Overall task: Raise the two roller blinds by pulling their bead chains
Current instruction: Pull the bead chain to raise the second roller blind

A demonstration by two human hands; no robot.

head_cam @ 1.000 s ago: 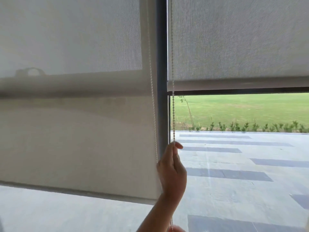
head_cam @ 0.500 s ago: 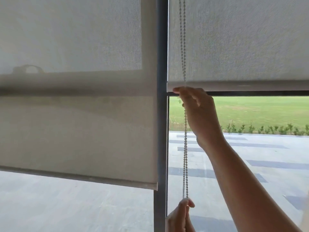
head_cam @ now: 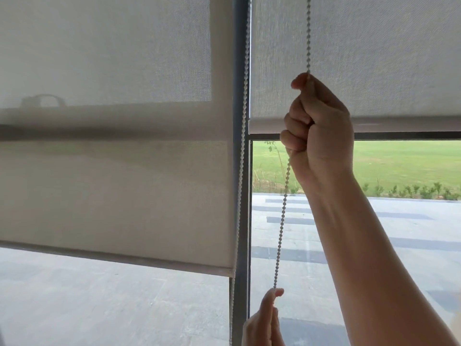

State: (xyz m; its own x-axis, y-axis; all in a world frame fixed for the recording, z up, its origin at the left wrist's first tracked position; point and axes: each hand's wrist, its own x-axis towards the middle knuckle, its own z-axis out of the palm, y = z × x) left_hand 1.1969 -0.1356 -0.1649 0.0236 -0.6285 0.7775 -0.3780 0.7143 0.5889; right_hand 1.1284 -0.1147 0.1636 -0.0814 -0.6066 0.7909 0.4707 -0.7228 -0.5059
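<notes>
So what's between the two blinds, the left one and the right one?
In the head view, a dark vertical window frame post separates the left blind from the right blind, with a strand of bead chain hanging along it.

The two woven roller blinds, left (head_cam: 112, 171) and right (head_cam: 374, 58), are pale grey-beige with a fine mesh texture. The beaded pull chain (head_cam: 283, 213) is white against a dark grey metal window post (head_cam: 240, 71). Outside, light grey paving (head_cam: 399, 236) carries darker grey rectangular stripes below a bright green lawn (head_cam: 399, 163).

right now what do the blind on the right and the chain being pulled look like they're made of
Right blind: woven fabric, matte grey, likely a synthetic screen cloth; a fine diagonal weave shows.
Bead chain: small round beads, pale and slightly glossy, probably plastic, though painted metal can't be ruled out.
</notes>
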